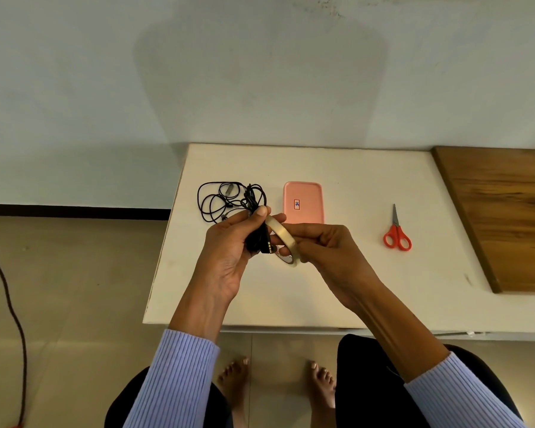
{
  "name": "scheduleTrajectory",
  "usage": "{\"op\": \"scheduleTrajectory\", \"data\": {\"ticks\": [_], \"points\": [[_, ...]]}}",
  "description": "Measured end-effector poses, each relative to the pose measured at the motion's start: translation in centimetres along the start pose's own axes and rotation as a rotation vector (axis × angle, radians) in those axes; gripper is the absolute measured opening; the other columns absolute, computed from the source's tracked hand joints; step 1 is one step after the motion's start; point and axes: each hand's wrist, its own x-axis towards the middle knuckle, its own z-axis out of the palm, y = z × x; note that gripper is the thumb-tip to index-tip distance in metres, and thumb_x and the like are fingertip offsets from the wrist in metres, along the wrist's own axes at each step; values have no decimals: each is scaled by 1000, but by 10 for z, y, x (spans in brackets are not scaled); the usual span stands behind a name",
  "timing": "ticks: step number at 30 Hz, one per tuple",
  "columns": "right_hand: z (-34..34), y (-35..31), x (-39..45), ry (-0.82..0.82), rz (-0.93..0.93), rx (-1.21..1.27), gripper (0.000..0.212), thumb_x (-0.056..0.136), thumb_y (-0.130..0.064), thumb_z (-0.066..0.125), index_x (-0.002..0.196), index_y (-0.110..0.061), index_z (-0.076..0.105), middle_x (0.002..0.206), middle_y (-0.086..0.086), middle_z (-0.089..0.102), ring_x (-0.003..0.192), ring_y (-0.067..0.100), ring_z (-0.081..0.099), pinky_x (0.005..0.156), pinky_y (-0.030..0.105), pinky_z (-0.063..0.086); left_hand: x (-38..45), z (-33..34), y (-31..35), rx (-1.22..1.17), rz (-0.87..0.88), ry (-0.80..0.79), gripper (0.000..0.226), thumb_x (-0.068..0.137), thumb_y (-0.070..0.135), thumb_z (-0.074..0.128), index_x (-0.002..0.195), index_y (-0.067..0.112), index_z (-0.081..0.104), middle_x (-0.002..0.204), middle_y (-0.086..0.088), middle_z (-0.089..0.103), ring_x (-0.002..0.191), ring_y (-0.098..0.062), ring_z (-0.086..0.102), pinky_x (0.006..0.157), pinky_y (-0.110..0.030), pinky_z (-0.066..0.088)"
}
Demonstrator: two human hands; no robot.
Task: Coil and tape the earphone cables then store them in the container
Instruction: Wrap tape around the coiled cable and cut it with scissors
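My left hand (229, 251) grips a coiled black earphone cable (257, 239) above the white table (352, 288), its jack plug pointing down to the right. My right hand (322, 245) holds a roll of clear tape (283, 239) close against that coil. A second black earphone cable (220, 200) lies loose and tangled on the table behind my left hand. The pink container (303, 201) lies flat at the table's middle, just beyond my hands.
Red-handled scissors (397, 233) lie on the table to the right. A brown wooden board (507, 211) covers the table's right end. A dark cord (13, 319) runs over the floor at left. My bare feet show below the table's front edge.
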Motion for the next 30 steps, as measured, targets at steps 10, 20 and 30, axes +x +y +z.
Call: {"op": "scheduleTrajectory", "data": {"ticks": [10, 20, 30], "points": [[-12, -2, -8, -19, -362, -497, 23, 80, -7, 70, 102, -14, 72, 100, -7, 71, 88, 1, 68, 76, 10, 49, 2, -7, -1, -57, -96, 49, 8, 85, 14, 64, 88, 8, 67, 85, -12, 74, 85, -20, 66, 67, -29, 52], [-16, 13, 2, -9, -592, -839, 5, 84, -14, 64, 86, -15, 68, 106, -7, 63, 90, 7, 61, 68, 25, 54, 0, -4, 0, 35, -116, 58, 6, 87, 14, 62, 84, 11, 67, 86, -11, 75, 73, -13, 65, 80, -33, 49], [-20, 18, 5, 69, -581, -1068, 4, 85, -19, 67, 89, -19, 67, 103, -9, 63, 101, 15, 61, 69, 27, 53, -12, -19, 4, 404, 77, 145, 17, 84, 22, 67, 95, 10, 74, 91, -9, 74, 72, -8, 69, 62, -12, 46]]}}
